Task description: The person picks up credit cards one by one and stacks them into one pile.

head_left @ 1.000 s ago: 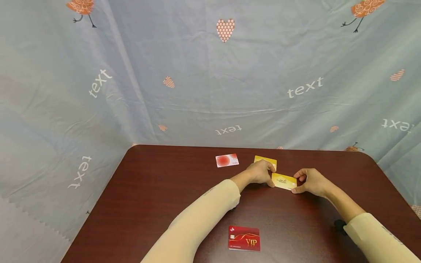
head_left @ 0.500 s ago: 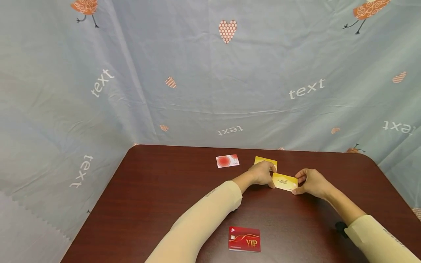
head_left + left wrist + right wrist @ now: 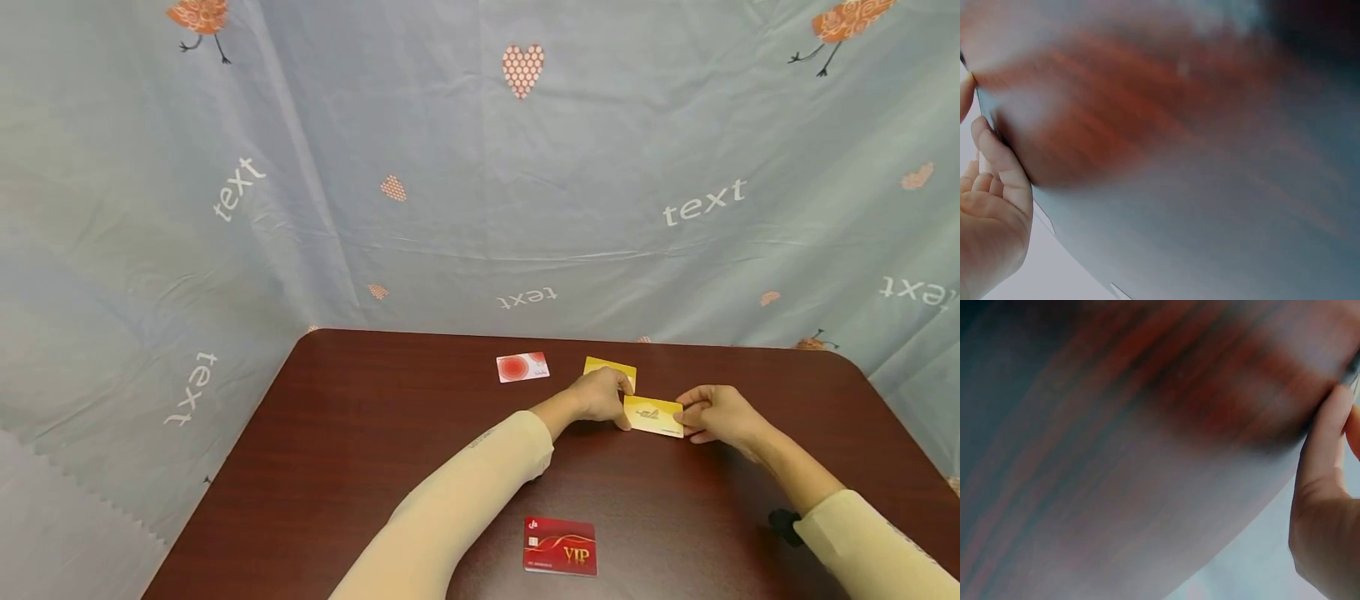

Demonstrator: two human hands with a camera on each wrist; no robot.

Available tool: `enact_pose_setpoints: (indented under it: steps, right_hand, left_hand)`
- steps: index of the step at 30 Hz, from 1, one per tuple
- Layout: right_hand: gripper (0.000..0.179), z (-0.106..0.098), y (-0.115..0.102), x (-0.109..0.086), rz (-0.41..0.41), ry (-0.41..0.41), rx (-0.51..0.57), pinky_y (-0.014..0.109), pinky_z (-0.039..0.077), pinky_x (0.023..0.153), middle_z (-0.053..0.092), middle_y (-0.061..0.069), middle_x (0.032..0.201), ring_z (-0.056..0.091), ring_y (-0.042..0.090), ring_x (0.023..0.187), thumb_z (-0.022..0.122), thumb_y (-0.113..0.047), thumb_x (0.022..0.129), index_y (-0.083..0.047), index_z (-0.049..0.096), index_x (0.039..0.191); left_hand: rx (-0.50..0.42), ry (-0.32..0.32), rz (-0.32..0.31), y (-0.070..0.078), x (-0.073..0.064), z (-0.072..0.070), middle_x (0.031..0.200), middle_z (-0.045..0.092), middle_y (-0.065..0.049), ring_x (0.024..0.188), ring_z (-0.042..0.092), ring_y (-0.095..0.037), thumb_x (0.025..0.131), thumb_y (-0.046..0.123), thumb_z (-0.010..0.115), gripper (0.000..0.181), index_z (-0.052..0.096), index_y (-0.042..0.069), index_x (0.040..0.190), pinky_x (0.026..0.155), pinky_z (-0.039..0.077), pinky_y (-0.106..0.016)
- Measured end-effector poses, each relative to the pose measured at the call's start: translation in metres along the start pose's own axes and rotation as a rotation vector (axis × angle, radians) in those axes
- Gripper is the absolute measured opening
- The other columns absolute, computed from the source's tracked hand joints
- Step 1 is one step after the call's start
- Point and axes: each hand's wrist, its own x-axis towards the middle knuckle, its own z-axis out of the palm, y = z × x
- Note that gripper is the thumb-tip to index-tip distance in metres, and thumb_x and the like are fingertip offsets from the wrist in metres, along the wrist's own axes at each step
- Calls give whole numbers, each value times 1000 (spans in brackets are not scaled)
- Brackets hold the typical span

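A yellow card [image 3: 653, 416] with a dark printed emblem lies between both hands on the far right half of the table. My left hand [image 3: 600, 395] holds its left edge, one finger at the upper corner and the thumb at the lower one. At the opposite edge, the right hand [image 3: 722, 416] pinches the card with thumb and fingertips. Behind the left hand a second yellow card [image 3: 611, 367] shows partly, the rest covered by that hand. The left wrist view catches the left hand [image 3: 999, 206] at its edge; the right hand [image 3: 1327, 481] appears likewise in the right wrist view.
A white card with red circles [image 3: 522, 367] lies near the back edge. Closer to the front is a red VIP card [image 3: 560, 547], apparently a small stack. All rest on a dark red-brown table [image 3: 360, 442], with a patterned grey-blue cloth [image 3: 450, 233] hanging behind.
The right thumb has moved up from the yellow card's lower right corner onto its right edge, with the fingers gathering there. My left hand keeps its hold. The whole view has shifted slightly.
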Motion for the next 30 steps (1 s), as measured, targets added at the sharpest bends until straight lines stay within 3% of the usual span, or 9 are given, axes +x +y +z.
enact_pose_setpoints:
  steps: [2,5,8,10,17,22,30]
  right_hand:
    - [41,1,-2,-1,8,-17,35,36,63,72,67,17,103,69,24,84,64,-2,102,18,48,134]
    - [42,1,-4,-2,14,-34,70,37,64,71,65,19,103,68,25,82,62,-1,103,19,44,136]
    - [42,2,-5,-3,23,-39,103,37,64,71,64,20,103,70,25,80,60,1,103,19,42,136]
    - [42,2,-6,-4,26,-43,121,38,64,71,63,20,104,70,24,80,58,1,104,19,41,137]
    - [42,4,-8,-8,35,-37,167,38,64,72,63,20,104,71,24,79,56,3,104,21,39,138]
    - [41,7,-9,-11,40,-25,174,38,64,72,64,18,101,71,25,80,56,2,104,19,40,138]
    - [43,11,-9,-18,37,-15,179,39,64,73,62,17,106,71,26,81,57,-2,105,18,41,140]
  left_hand:
    - [-24,-9,10,0,-1,-2,125,71,4,97,61,-6,79,14,94,43,73,15,117,83,50,-21]
    - [-132,-39,8,-1,-2,-4,100,72,1,74,57,-8,80,7,91,40,72,11,115,67,48,-22]
    - [-268,-68,-10,-2,-3,-6,73,61,-1,56,49,-10,81,-1,88,38,70,7,114,52,43,-23]
    - [-339,-78,-20,-2,-4,-7,64,55,-2,53,47,-12,82,-5,86,37,68,5,112,49,41,-23]
    - [-497,-64,-12,-4,-5,-6,70,65,-6,58,62,-16,81,-12,80,31,68,1,107,55,54,-25]
    - [-616,-76,-8,-7,-5,-4,77,65,-8,59,65,-17,80,-19,76,32,68,-5,108,61,61,-30]
    - [-670,-108,0,-10,-11,-11,85,66,-9,64,67,-18,81,-20,76,36,69,-6,113,61,62,-29]
